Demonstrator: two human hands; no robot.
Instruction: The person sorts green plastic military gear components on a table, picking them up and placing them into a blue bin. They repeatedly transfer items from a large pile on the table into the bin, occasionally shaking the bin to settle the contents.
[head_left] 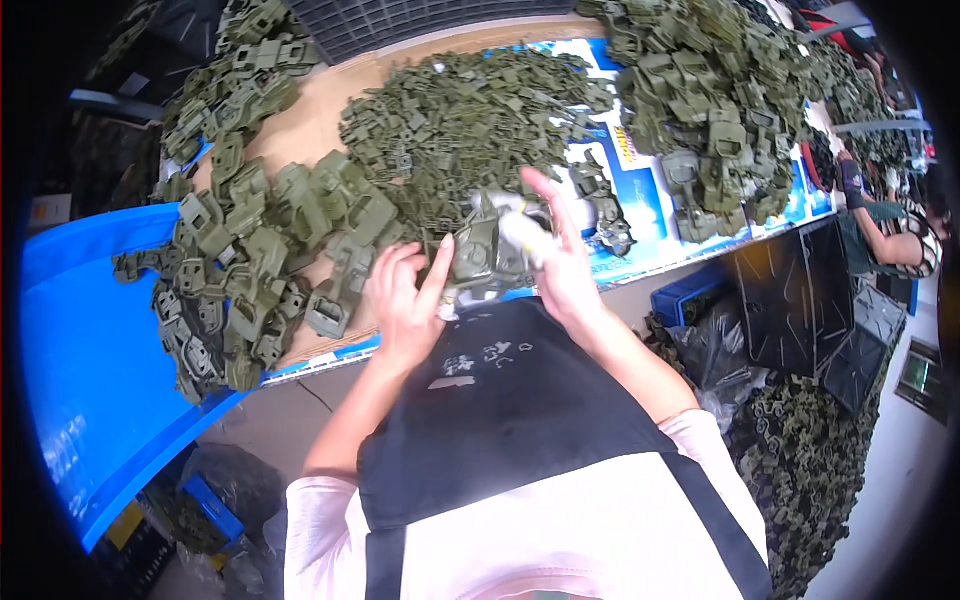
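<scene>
An olive-green plastic part, shaped like a toy vehicle body [476,254], is between my hands at the table's near edge, just in front of my black apron. My left hand [408,305] is closed on its left side, with the index finger along the edge. On the other side, my right hand [572,275] is up against the part. One finger stretches upward, and white coverings on other fingers are smeared by motion. Whether those fingers grip a small piece cannot be made out. Beyond the part lies a wide heap of small green plastic pieces [460,120].
Larger green vehicle-body parts [265,235] are piled at left beside a blue tub [105,265]. Another tall pile [715,110] covers the right of the table. A dark ribbed crate [420,22] stands at the back. Black bins [790,295] and a co-worker [905,240] are at right.
</scene>
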